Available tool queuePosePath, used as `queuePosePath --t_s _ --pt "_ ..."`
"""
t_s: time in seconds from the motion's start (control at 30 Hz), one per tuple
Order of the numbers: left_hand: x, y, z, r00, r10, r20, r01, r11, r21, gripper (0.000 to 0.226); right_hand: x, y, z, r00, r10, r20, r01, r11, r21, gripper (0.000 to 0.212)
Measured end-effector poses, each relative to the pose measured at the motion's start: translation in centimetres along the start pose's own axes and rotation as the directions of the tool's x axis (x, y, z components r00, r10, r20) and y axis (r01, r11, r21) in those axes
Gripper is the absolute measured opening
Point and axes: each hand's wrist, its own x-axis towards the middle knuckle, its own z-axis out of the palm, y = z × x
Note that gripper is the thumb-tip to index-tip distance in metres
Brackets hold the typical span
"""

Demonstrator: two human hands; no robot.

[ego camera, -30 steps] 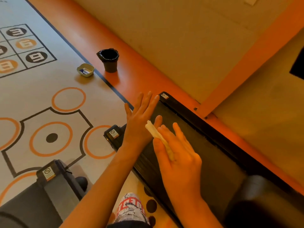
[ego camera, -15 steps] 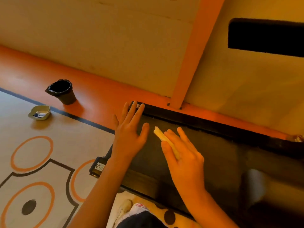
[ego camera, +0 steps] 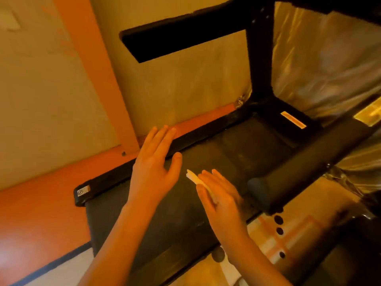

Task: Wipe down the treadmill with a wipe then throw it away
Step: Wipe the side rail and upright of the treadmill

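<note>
- Both grips have moved up the belt (ego camera: pixel 237 153), toward the upright (ego camera: pixel 259 58).
- Right grip (ego camera: pixel 218 201): straight fingers press wipe (ego camera: pixel 192 176) flat on belt, for broad contact.
- Left grip (ego camera: pixel 152 172): flat, empty, fingertips at rail (ego camera: pixel 198 137), likely bracing.

Treadmill (ego camera: pixel 237 157): belt dark grey to black, plain throughout. Side rail (ego camera: pixel 198 137): black. The cap at the rear corner of the rail carries a small white sticker (ego camera: pixel 83 190) with a grey circle-and-slash symbol. Label (ego camera: pixel 292 120) at the front edge of the deck: appears yellow with an orange band, print blurred. Upright post (ego camera: pixel 259 58): black. Wipe (ego camera: pixel 192 176) on the belt: off-white, plain. Floor (ego camera: pixel 41 213) along the far edge of the treadmill: solid orange. Wall (ego camera: pixel 51 100): beige, crossed by one orange stripe (ego camera: pixel 97 79). Pale floor section (ego camera: pixel 255 228) at the near edge: orange lines and a row of black dots (ego camera: pixel 279 231).
</note>
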Motion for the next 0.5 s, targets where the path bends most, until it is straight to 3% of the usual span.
queuePosePath --t_s 0.07,0.2,0.33,0.43,0.5 --pt "1.3 2.2 1.8 0.993 0.115 0.037 -0.115 0.993 -0.015 0.055 -0.7 1.0 -1.4 0.995 0.1 0.005 -0.1 0.995 0.007 0.04" --pt "3.1 6.3 4.8 0.963 0.255 0.086 -0.244 0.962 -0.119 0.053 -3.2 2.2 -2.2 0.997 -0.005 -0.076 -0.008 0.985 -0.173 0.03" --pt "4.4 9.7 6.3 0.928 0.362 0.092 -0.342 0.923 -0.179 0.052 -4.7 2.7 -3.5 0.996 0.019 -0.09 -0.042 0.966 -0.256 0.029" --pt "5.3 11.6 6.5 0.89 0.445 0.101 -0.421 0.886 -0.196 0.051 -5.7 3.4 -5.3 0.989 -0.003 -0.15 -0.05 0.935 -0.35 0.034" --pt "5.9 12.8 6.3 0.873 0.477 0.104 -0.452 0.87 -0.199 0.052 -6.3 4.0 -6.7 0.992 -0.02 -0.126 -0.023 0.945 -0.325 0.043"
